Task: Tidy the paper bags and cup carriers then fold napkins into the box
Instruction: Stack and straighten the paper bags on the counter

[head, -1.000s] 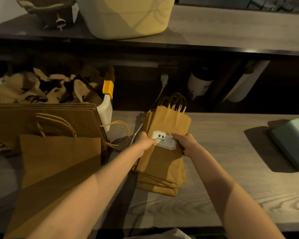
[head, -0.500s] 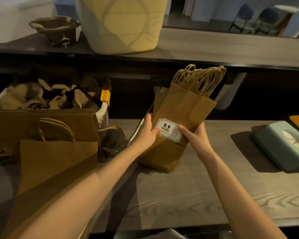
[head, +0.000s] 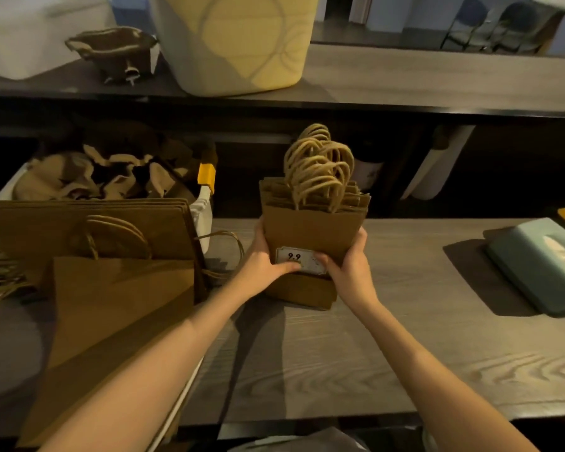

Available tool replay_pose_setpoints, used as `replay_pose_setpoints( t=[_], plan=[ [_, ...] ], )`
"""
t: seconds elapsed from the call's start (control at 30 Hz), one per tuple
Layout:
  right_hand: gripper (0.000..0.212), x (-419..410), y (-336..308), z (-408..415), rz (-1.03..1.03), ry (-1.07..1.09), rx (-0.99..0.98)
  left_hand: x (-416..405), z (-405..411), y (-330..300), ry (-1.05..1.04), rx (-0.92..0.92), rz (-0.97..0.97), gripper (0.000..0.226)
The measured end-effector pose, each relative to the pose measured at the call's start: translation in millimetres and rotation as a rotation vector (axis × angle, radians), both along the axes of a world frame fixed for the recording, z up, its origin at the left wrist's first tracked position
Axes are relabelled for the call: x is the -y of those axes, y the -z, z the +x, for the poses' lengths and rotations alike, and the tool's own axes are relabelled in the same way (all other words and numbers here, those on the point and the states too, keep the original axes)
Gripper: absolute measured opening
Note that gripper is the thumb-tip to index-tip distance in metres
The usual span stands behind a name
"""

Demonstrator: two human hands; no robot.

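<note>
A stack of small brown paper bags (head: pixel 310 230) stands upright on the wooden counter (head: pixel 388 337), twine handles bunched at the top and a white "9.9" label on the front. My left hand (head: pixel 263 259) grips its left side with the thumb on the label. My right hand (head: pixel 348 262) grips the right side. Larger brown paper bags (head: pixel 111 288) lean in a pile at the left. Crumpled cup carriers (head: pixel 88 177) fill a white bin behind them.
A pale green tissue box (head: pixel 542 265) lies at the right of the counter. On the upper shelf stand a yellow tub (head: pixel 238 40) and a single cup carrier (head: pixel 115 50). A white roll (head: pixel 434 171) hangs under the shelf.
The small bag stack went from lying flat on the counter to standing upright on its bottom edge, both hands still gripping it at the label.
</note>
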State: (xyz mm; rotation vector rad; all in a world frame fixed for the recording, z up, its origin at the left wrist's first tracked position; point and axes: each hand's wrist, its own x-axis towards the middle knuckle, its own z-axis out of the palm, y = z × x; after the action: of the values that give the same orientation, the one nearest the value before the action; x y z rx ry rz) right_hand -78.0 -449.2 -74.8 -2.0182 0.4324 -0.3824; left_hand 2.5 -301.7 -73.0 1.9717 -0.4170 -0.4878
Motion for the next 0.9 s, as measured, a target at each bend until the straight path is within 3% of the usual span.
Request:
replay_pose_setpoints(
  t=[0.13,0.23,0.43,0.7,0.9],
  plan=[
    [0.079,2.6,16.4,-10.8,0.018,-0.025,-0.087,1.1,-7.9,10.4,0.036,-0.008,0.069,0.112],
    [0.089,3.4,24.5,-18.4,0.012,-0.103,-0.152,0.5,-10.3,19.8,0.059,-0.039,0.114,0.103],
    [0.097,3.8,26.2,-14.3,-0.065,-0.051,-0.167,12.3,-15.3,30.3,-0.109,-0.010,0.099,0.092],
    [0.096,20.2,-0.3,-17.5,-0.040,0.067,-0.018,20.9,-1.0,-10.1,0.054,-0.011,0.056,0.094],
    [0.091,44.1,-53.0,-4.7,0.070,0.045,0.173,35.0,21.4,-74.2,0.185,0.207,0.093,0.097]
  ],
)
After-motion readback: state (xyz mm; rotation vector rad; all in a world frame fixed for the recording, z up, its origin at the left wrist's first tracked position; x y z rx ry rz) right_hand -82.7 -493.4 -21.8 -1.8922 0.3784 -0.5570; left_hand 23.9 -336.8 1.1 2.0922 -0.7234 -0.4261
